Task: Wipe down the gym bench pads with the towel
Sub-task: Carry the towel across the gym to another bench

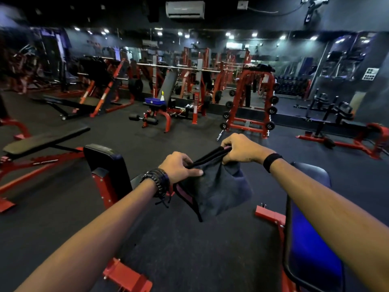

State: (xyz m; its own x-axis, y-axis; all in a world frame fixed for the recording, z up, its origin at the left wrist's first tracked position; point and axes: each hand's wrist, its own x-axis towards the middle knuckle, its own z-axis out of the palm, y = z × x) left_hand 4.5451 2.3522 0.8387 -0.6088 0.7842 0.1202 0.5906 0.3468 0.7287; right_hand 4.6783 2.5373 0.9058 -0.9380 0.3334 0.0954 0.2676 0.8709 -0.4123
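Dark grey cloth towel (212, 186) hangs in mid-air between both hands, top edge stretched roughly left-right, well above the floor. Left hand (179, 167) pinches one upper corner; right hand (240, 148) grips the other, fingers curled round the bunched hem. Glossy black padded bench pad (309, 239) lies below-right, long axis running away from the person, nearer the right arm. Wiping not yet begun, probably.

L hand (179, 166), R hand (240, 148) gripping (arms extended)
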